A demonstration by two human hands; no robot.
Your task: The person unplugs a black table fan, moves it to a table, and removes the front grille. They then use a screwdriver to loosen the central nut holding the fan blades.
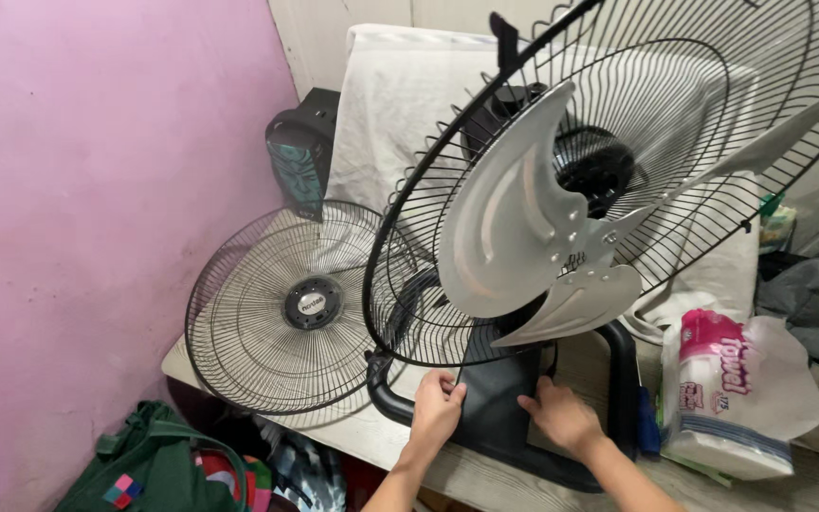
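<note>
A large black fan stands on the table with its front grille off. Its silver metal blades (533, 237) show in front of the black rear wire guard (703, 123). My left hand (436, 410) grips the left edge of the fan's dark upright base post (495, 398). My right hand (561, 417) rests on the post's right side, fingers curled against it. The black tubular foot (618, 379) loops around both hands. The detached front grille (286, 308), round with a black centre cap, leans to the left of the fan.
A pink wall (97, 190) closes the left side. A white cloth (400, 104) hangs behind the fan, beside a dark speaker (298, 156). A pack of paper towels (732, 393) lies at right. A green bag (154, 465) sits below the table edge (353, 431).
</note>
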